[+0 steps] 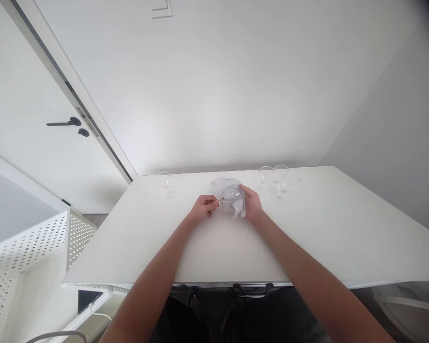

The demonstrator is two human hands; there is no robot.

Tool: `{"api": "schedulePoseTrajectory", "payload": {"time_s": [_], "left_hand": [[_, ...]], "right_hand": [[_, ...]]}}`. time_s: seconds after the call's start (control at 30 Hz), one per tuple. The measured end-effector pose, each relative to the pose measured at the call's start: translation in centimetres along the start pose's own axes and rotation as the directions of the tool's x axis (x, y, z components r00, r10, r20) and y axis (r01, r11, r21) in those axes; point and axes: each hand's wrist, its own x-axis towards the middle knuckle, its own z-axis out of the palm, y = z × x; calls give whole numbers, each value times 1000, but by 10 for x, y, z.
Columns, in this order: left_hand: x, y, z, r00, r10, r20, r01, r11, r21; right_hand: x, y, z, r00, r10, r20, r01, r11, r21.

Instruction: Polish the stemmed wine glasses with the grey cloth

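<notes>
A clear stemmed wine glass (231, 194) lies tilted on its side between my hands, above the middle of the white table. The fingers of my left hand (205, 206) are pinched on its stem end; the foot is mostly hidden by them. My right hand (253, 203) is closed on a pale grey cloth (239, 207), which wraps partly around the rim and bowl. Part of the cloth spreads out behind the glass. Whether the right fingers also press the glass through the cloth is hidden.
One stemmed glass (165, 182) stands at the table's back left. Several more clear glasses (280, 180) are grouped at the back right, overlapping in view. The white table (146, 238) meets a wall behind. A door with a black handle (69, 122) is on the left.
</notes>
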Motion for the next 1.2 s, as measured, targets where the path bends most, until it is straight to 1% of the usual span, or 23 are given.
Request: {"api": "schedulePoseTrajectory", "payload": {"time_s": [0.07, 0.2, 0.33, 0.47, 0.57, 0.67, 0.73, 0.83, 0.93, 1.07, 1.13, 1.2], "left_hand": [[0, -1, 0, 1000, 9, -29, -9, 1000, 1], [0, -2, -1, 997, 43, -56, -42, 999, 23], [2, -3, 0, 990, 54, -131, -47, 997, 53], [5, -5, 0, 979, 98, -176, -86, 994, 74], [5, -6, -1, 966, 124, -228, -101, 989, 109], [6, -7, -3, 949, 142, -281, -104, 984, 145], [6, -7, -3, 940, 150, -305, -101, 980, 171], [5, -6, -1, 931, 188, -313, -128, 971, 203], [5, -7, 0, 920, 221, -325, -151, 962, 228], [5, -9, 0, 908, 244, -340, -147, 947, 287], [5, -9, 0, 903, 264, -340, -147, 931, 333], [5, -9, 0, 899, 283, -334, -146, 913, 380]], "right_hand": [[1, 1, 2, 1000, 24, -4, -24, 1000, 13], [2, 3, 1, 1000, -24, -3, 24, 1000, 18], [4, 6, -1, 999, 48, 1, -48, 999, -5], [7, 9, -2, 998, 32, -51, -27, 995, 98], [7, 11, -3, 996, 61, -68, -52, 990, 133], [7, 10, -2, 990, 61, -127, -35, 979, 203], [7, 8, 1, 984, 91, -155, -51, 969, 243], [6, 7, 4, 975, 140, -175, -91, 961, 259], [6, 7, 4, 974, 109, -199, -52, 961, 272], [6, 7, 4, 974, 126, -190, -76, 965, 249], [6, 7, 4, 971, 97, -220, -43, 970, 240], [5, 7, 5, 974, 88, -207, -38, 971, 234]]}}
